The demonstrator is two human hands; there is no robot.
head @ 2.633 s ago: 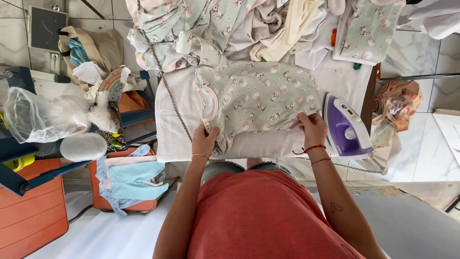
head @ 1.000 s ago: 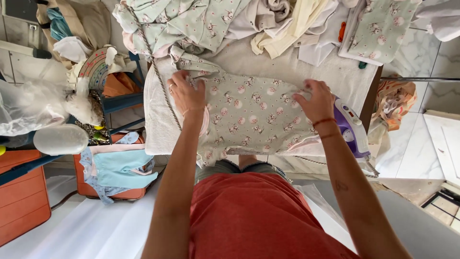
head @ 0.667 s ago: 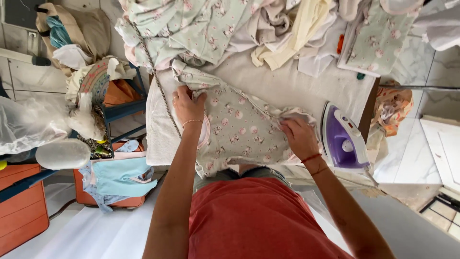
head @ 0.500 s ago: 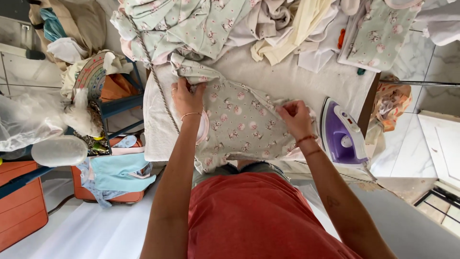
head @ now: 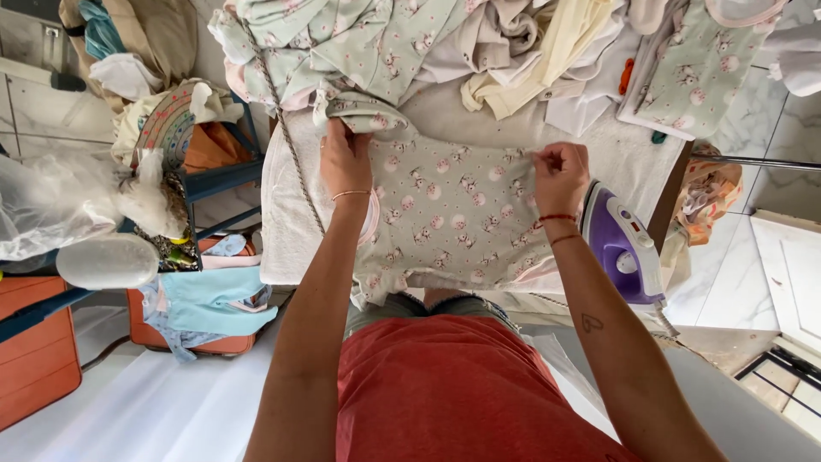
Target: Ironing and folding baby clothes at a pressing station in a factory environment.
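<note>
A small pale green baby garment with a pink animal print (head: 453, 218) lies spread on the padded ironing board (head: 286, 214). My left hand (head: 344, 158) presses down on its far left part, by the folded sleeve. My right hand (head: 558, 175) pinches the cloth at the garment's far right edge. Both arms reach out over my red shirt.
A purple and white iron (head: 623, 252) stands on the board's right end. A heap of clothes (head: 445, 43) covers the far side of the board. A braided cord (head: 286, 137) crosses the board's left. Left stand a cluttered blue rack (head: 205, 180), orange boxes (head: 34, 359) and a plastic bag (head: 51, 205).
My hands have moved from the garment's near edge to its far side. The right hand has shifted outward and pulled the cloth flatter; the left stays by the sleeve.
</note>
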